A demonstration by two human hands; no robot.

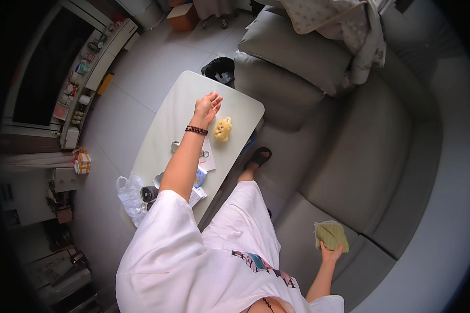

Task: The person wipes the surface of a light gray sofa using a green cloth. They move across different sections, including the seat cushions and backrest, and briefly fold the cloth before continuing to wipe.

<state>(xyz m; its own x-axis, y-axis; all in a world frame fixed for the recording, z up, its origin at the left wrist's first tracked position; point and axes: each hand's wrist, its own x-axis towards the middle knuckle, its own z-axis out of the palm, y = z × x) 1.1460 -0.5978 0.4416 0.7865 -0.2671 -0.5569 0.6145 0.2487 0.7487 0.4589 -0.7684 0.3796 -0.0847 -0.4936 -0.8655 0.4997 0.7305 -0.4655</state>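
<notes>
Left hand [207, 108]: extended over the white coffee table [164, 122], fingers spread wide, nothing held.
Yellow sponge [223, 129]: laid on the tabletop at 4 o'clock from the left hand, just beside it, untouched.
Right hand [331, 254]: closed on the lower edge of a green cloth [331, 236], which is pressed flat against the grey sofa seat [318, 172], apparently for wiping.
Papers [199, 180]: stacked at the table's near end, under the forearm.

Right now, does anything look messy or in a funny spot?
A little. A blanket lies crumpled over the grey sofa's back. Papers overhang the white table's near edge. The yellow sponge sits by the open left hand. The right hand holds a green cloth. Nothing looks spilled.
</notes>
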